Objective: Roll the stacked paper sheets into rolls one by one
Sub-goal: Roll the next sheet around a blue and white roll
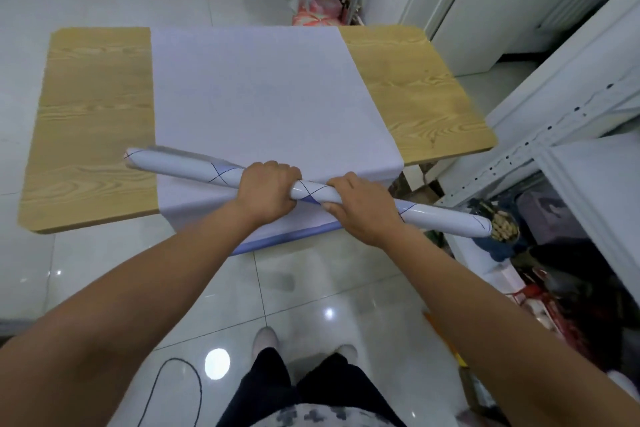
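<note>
While left hand (266,191), right hand (363,208) clench fingers (277,168) round paper roll (311,192) mid-length, roll slants across stacked paper sheets (263,97) on wooden table (97,114); white shelving (554,121) right; tiled floor (311,288).

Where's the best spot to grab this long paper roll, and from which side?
Around its middle, from above, as the left hand and right hand grip it now. The paper roll is long and slim, runs slantwise over the sheet stack, and its right end overhangs the table, so a central wrap-around hold likely balances it and keeps it tight.
</note>
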